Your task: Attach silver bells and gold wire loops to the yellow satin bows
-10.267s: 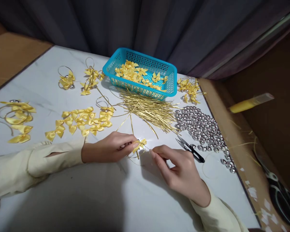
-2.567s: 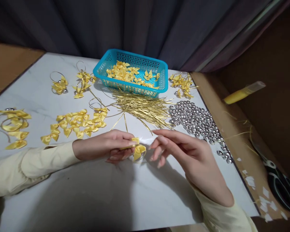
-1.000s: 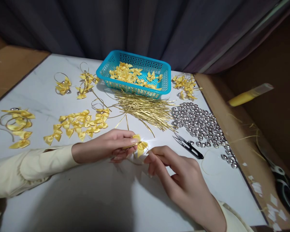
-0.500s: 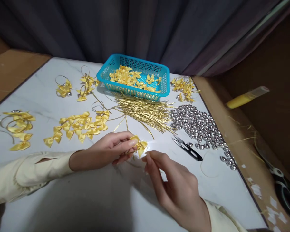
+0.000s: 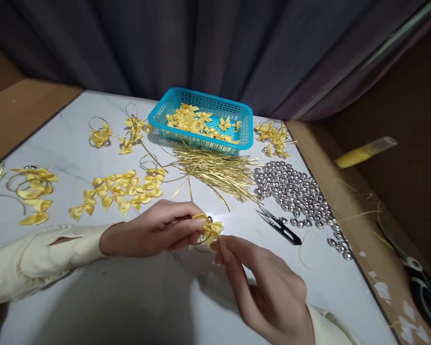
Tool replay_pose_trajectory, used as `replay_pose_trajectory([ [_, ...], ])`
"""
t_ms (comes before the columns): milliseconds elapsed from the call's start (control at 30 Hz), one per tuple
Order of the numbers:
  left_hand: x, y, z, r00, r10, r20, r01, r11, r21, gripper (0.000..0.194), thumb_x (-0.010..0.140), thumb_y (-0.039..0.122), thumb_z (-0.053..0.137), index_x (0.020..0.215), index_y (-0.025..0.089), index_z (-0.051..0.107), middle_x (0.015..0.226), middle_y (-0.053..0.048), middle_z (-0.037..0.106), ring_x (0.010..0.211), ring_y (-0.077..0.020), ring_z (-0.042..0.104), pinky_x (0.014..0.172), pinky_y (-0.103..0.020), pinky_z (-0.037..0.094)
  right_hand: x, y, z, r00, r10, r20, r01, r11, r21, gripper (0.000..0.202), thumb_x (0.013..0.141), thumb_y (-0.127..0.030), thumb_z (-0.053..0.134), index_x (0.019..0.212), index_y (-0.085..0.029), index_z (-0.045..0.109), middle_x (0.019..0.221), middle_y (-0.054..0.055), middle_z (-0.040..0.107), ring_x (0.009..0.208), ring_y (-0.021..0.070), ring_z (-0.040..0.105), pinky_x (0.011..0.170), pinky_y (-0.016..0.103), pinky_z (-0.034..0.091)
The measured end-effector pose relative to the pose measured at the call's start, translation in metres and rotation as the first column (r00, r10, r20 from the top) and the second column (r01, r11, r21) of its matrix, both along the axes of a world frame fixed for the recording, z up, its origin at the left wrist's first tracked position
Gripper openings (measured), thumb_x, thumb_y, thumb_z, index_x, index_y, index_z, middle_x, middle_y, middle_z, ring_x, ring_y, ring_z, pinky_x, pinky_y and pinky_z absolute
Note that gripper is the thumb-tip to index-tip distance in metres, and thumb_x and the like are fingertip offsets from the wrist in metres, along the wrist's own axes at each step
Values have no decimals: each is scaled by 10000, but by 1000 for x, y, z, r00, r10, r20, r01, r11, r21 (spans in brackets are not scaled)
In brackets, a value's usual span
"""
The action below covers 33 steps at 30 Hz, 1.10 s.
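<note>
Between the thumb and fingers of my left hand (image 5: 154, 229) is a yellow ribbon bow (image 5: 212, 231). A thin gold loop hangs under it, and a silver bead shows behind its upper edge. My right hand (image 5: 266, 282) pinches the end of a thin gold cord (image 5: 217, 235) at the bow's right side. Beyond my hands lies a pile of gold cords (image 5: 219, 170). Loose yellow bows (image 5: 124, 189) are spread to the left, and silver beads (image 5: 290, 187) are heaped to the right.
A blue basket (image 5: 253, 129) of yellow bows stands at the back. Black thread snips (image 5: 280, 227) lie right of my hands. Bows with loops (image 5: 100, 135) sit at the left and back right. Large scissors (image 5: 422, 282) and paper scraps are at the right edge.
The bow has turned in my left hand, and a silver bead now shows behind it. My right hand has moved slightly down and stays close to the bow. The whole view has shifted a little.
</note>
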<state>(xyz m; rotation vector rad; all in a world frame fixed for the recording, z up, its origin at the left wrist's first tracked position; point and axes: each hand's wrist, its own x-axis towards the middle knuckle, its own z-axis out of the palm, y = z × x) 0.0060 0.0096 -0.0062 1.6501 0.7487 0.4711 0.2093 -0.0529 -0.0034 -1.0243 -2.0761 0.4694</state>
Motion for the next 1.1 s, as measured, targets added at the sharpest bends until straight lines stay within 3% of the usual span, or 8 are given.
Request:
replay_pose_trajectory([
  [100, -3, 3, 2, 999, -54, -5, 54, 974, 221, 249, 957, 214, 390, 746, 161, 513, 590, 47, 482, 501, -62, 430, 519, -163, 365, 3, 3, 3, 998, 42, -41, -44, 998, -41, 208, 842, -25, 434, 980, -138, 542, 696, 20, 643, 570, 102, 603, 505, 208, 463],
  [200, -5, 5, 5, 994, -105, 8, 96, 936, 338, 181, 934, 126, 412, 798, 162, 527, 647, 36, 512, 550, -64, 458, 570, -153, 384, 5, 4, 5, 996, 53, -79, -58, 996, -71, 210, 839, -30, 442, 969, -143, 561, 678, 15, 641, 557, 101, 598, 493, 208, 457],
  [467, -7, 7, 11, 980, -181, -80, 197, 885, 422, 145, 921, 103, 417, 837, 160, 522, 692, 15, 538, 587, -79, 485, 578, -141, 391, 9, 6, 19, 991, 102, -82, -114, 980, -160, 166, 860, -42, 437, 885, -124, 579, 642, 16, 629, 559, 100, 602, 513, 213, 459],
  [633, -11, 7, 10, 959, -243, -146, 284, 838, 467, 120, 916, 88, 410, 930, 162, 503, 754, 6, 543, 641, -86, 491, 598, -129, 381, 14, 9, 29, 987, 143, -76, -160, 937, -310, 180, 863, -72, 428, 827, -131, 594, 602, 4, 622, 508, 86, 577, 477, 185, 452],
  [867, -10, 3, 12, 946, -238, -219, 317, 819, 478, 144, 918, 105, 379, 929, 173, 505, 747, 8, 547, 632, -97, 502, 582, -146, 379, 21, 14, 32, 972, 172, -157, -231, 809, -541, 193, 871, -80, 416, 787, -167, 567, 612, -21, 635, 471, 62, 594, 473, 143, 463],
  [967, -10, 0, 13, 942, -231, -242, 328, 781, 531, 180, 930, 129, 352, 948, 176, 524, 749, -7, 571, 623, -116, 523, 575, -174, 396, 22, 16, 34, 963, 188, -194, -269, 737, -620, 191, 864, -78, 426, 772, -158, 572, 595, -16, 634, 456, 72, 601, 456, 150, 465],
  [1100, -11, -1, 11, 938, -203, -280, 339, 702, 626, 260, 964, 196, 311, 948, 185, 570, 769, -37, 617, 609, -145, 550, 555, -225, 411, 24, 19, 36, 950, 171, -260, -310, 577, -755, 193, 876, -128, 454, 726, -148, 573, 573, 10, 631, 441, 89, 595, 415, 158, 448],
])
